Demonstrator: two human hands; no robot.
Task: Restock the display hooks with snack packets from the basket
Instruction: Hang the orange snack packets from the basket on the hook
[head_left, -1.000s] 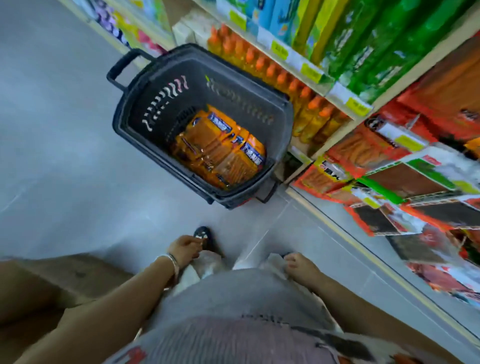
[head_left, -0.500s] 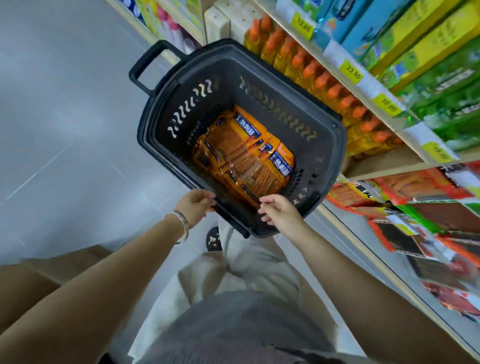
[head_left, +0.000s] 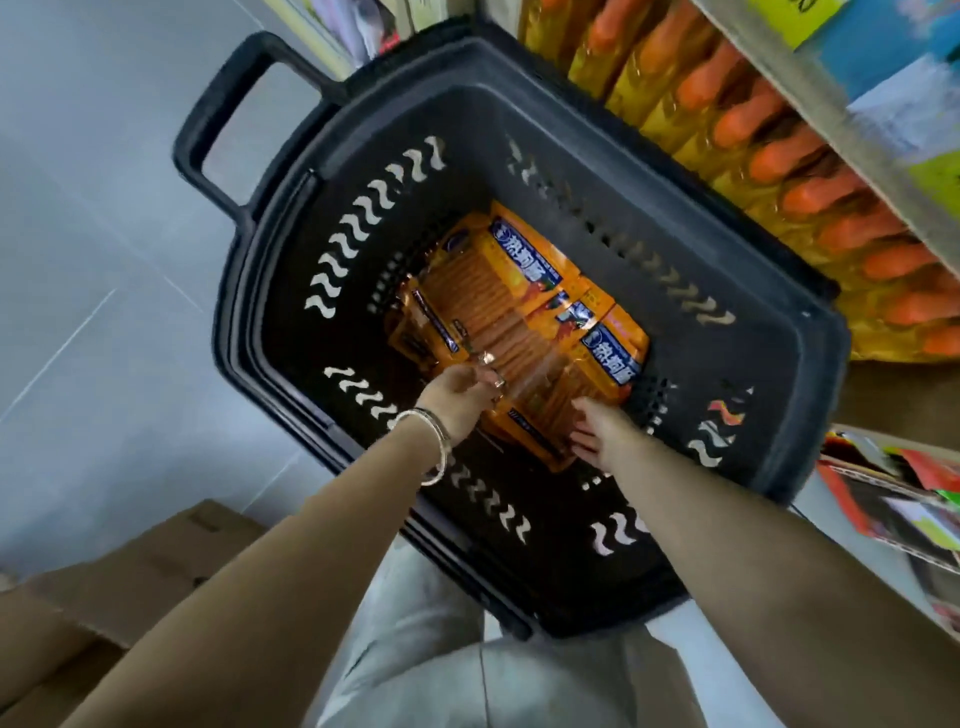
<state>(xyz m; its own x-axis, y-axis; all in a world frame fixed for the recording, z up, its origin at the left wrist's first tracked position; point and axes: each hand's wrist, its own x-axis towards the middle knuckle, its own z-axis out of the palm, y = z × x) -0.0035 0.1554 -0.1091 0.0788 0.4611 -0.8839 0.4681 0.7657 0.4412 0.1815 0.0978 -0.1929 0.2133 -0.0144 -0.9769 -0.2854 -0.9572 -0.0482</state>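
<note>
Reaching for snack packets (head_left: 519, 312), right hand (head_left: 602, 431) spreads open; left hand (head_left: 457, 397) too blurred to tell. Slick stack may slide

Both hands down inside black basket (head_left: 363, 223), on orange snack packets (head_left: 498, 306) stacked at its bottom. Left hand (head_left: 457, 397), bracelet (head_left: 434, 441) on wrist, fingers curled at top packet's near edge, grip unclear. Right hand (head_left: 602, 431) loosely spread, touching packet corner. Orange-capped bottles (head_left: 779, 156) on shelf right; cardboard box (head_left: 130, 571) lower left.

Near ends of snack pkts (head_left: 498, 306) under left hand (head_left: 457, 397), right hand (head_left: 605, 431); bottles (head_left: 810, 171) cut off top/rt, blurry.
</note>
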